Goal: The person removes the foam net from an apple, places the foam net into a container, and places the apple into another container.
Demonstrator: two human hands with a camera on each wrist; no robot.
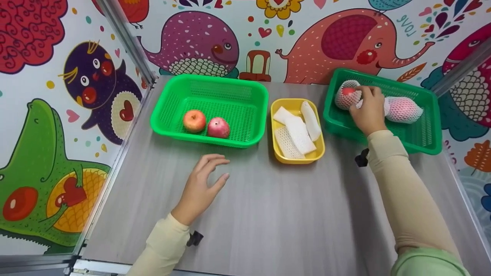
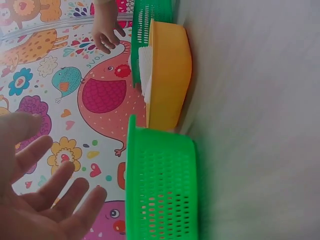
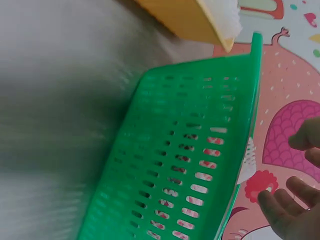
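My right hand [image 1: 369, 109] hovers over the dark green basket [image 1: 431, 126], fingers bent downward and apart. In the right wrist view nothing shows between its fingers [image 3: 272, 210]. Two reddish fruits in white foam nets lie in that basket, one netted fruit [image 1: 348, 100] left of the hand and another netted fruit [image 1: 404, 110] right of it. A bit of white net shows by the fingertips, partly hidden by the hand. My left hand [image 1: 197, 191] is held above the table before the bright green basket [image 1: 245, 115], empty, fingers spread loosely. Inside that basket sit an apple [image 1: 194, 121] and a pinkish-red fruit [image 1: 218, 128].
Between the two green baskets stands a yellow basket [image 1: 279, 155] holding several white foam nets [image 1: 300, 134]. Two black clips [image 1: 195, 238] show on the grey table [image 1: 261, 214]. Printed cartoon walls [image 1: 268, 50] in metal framing close off the back and sides.
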